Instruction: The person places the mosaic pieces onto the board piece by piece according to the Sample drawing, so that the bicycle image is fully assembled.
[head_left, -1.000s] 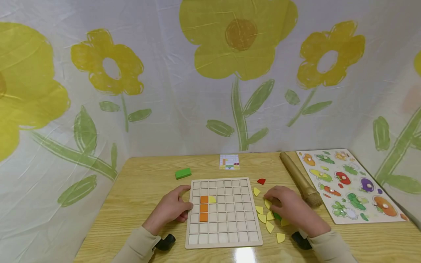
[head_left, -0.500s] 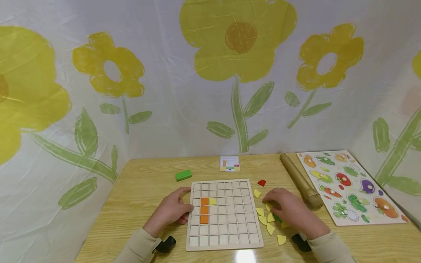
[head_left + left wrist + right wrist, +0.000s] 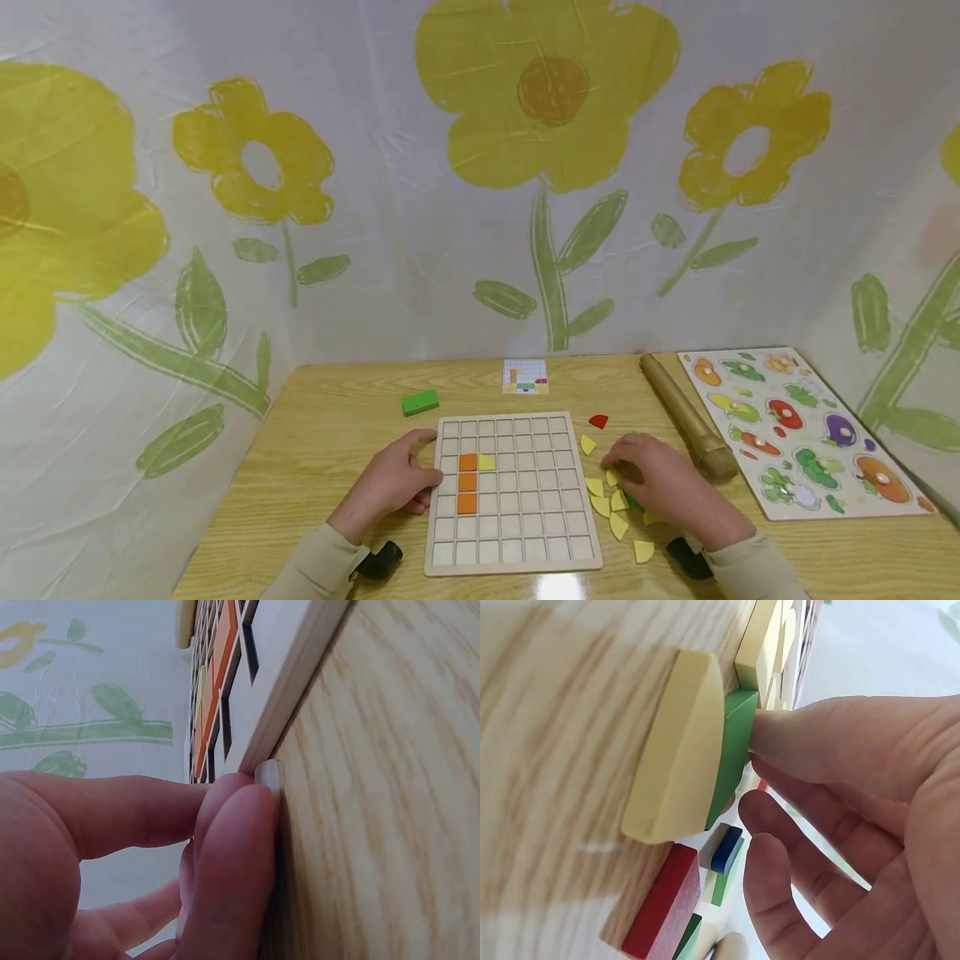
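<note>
A wooden grid board (image 3: 517, 567) lies on the table, with three orange squares (image 3: 467, 482) and one yellow quarter-circle piece (image 3: 486, 462) in its cells. My left hand (image 3: 386, 477) rests at the board's left edge. Its fingertips touch that edge, as the left wrist view shows close up. To the board's right, my right hand (image 3: 660, 475) reaches down among loose yellow pieces (image 3: 600, 506), its thumb and fingers close together. In the right wrist view the thumb meets a green piece (image 3: 736, 746) behind a yellow block (image 3: 676, 750); I cannot tell whether anything is pinched.
A small pattern card (image 3: 526, 377) lies behind the board, with a green block (image 3: 420, 403) to its left. Near the right hand is a red piece (image 3: 598, 422). Farther right are a golden microphone (image 3: 686, 417) and a vegetable puzzle board (image 3: 795, 433).
The head view has tilted slightly, so everything sits a little lower. Both hands stay in nearly the same places, and the pieces in the grid are unchanged.
</note>
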Demonstrator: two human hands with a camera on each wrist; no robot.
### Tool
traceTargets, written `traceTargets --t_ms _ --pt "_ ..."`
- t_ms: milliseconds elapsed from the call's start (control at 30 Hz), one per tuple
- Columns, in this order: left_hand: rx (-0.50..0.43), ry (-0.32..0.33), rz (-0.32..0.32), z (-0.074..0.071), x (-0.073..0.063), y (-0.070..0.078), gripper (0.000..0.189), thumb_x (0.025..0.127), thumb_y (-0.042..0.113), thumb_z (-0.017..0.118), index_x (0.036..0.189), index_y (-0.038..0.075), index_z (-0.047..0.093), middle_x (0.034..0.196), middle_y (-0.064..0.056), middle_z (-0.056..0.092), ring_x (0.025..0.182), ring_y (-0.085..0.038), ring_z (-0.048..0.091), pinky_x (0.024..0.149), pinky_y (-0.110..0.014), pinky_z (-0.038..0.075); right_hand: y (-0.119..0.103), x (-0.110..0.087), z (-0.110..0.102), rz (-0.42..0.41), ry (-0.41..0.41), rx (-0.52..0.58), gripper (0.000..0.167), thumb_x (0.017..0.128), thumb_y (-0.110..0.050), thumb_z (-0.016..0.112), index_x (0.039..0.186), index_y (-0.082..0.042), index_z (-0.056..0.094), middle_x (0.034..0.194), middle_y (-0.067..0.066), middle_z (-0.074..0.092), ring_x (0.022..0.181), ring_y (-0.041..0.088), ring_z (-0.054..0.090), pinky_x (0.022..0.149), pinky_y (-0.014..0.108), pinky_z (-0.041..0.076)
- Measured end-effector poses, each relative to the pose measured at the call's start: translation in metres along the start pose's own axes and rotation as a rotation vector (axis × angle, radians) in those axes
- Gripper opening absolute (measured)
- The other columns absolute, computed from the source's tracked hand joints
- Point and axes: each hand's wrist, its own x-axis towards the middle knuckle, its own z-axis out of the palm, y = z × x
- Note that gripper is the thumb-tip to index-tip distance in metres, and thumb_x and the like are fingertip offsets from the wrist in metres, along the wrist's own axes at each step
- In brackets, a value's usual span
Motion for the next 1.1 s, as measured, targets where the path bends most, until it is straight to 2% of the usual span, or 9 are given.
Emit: traceTargets --t_ms 133,400,567,700,867,1100 --pt "-0.007 -0.004 0.006 0.0 -0.002 -0.003 0.074 0.097 0.011 0.076 0.163 0.011 0.045 0.074 -0.01 0.068 0.057 -0.017 0.066 0.057 -0.034 0.063 0.0 0.0 0.001 -0.004 -0.022 0.019 0.027 0.092 -0.004 0.084 0.107 -0.026 0.079 0.114 -0.008 0.074 0.11 0.021 0.072 0.096 0.043 0.062" --pt "-0.025 0.0 0.005 0.0 -0.005 -0.008 0.075 0.096 0.01 0.076 0.163 0.011 0.045 0.074 -0.01 0.068 0.058 -0.017 0.067 0.057 -0.035 0.064 -0.002 0.0 0.001 0.008 -0.056 0.077 0.02 0.094 -0.009 0.082 0.106 -0.024 0.08 0.105 -0.012 0.07 0.094 0.004 0.064 0.082 0.028 0.059" --pt "-0.017 0.009 0.001 0.0 -0.004 -0.007 0.074 0.096 0.01 0.076 0.163 0.012 0.045 0.072 -0.01 0.068 0.056 -0.018 0.066 0.056 -0.034 0.063 -0.005 0.001 -0.003 0.021 -0.052 0.079 0.017 0.095 -0.01 0.082 0.106 -0.023 0.08 0.102 -0.011 0.069 0.091 0.003 0.062 0.079 0.027 0.058" --pt "-0.01 0.016 0.009 -0.002 0.0 -0.002 0.074 0.096 0.011 0.076 0.163 0.014 0.046 0.072 -0.01 0.068 0.056 -0.018 0.066 0.056 -0.034 0.063 -0.01 0.005 -0.009 0.027 -0.023 0.067 0.015 0.094 -0.012 0.083 0.106 -0.022 0.08 0.104 -0.011 0.07 0.093 0.007 0.067 0.082 0.03 0.06" --pt "-0.002 0.017 0.012 -0.003 0.001 0.0 0.074 0.095 0.011 0.076 0.163 0.015 0.046 0.071 -0.01 0.069 0.057 -0.018 0.066 0.056 -0.033 0.063 -0.036 0.017 -0.004 0.005 -0.04 0.107 0.015 0.096 -0.013 0.08 0.109 -0.02 0.079 0.11 -0.008 0.071 0.101 0.013 0.07 0.087 0.033 0.062" --pt "-0.007 0.007 0.016 0.0 0.0 -0.001 0.074 0.095 0.01 0.076 0.163 0.013 0.046 0.071 -0.009 0.069 0.056 -0.017 0.066 0.056 -0.032 0.062 -0.099 0.047 0.024 -0.118 -0.064 0.088 0.014 0.094 -0.017 0.083 0.108 -0.017 0.08 0.108 -0.01 0.071 0.103 0.009 0.068 0.093 0.035 0.062"
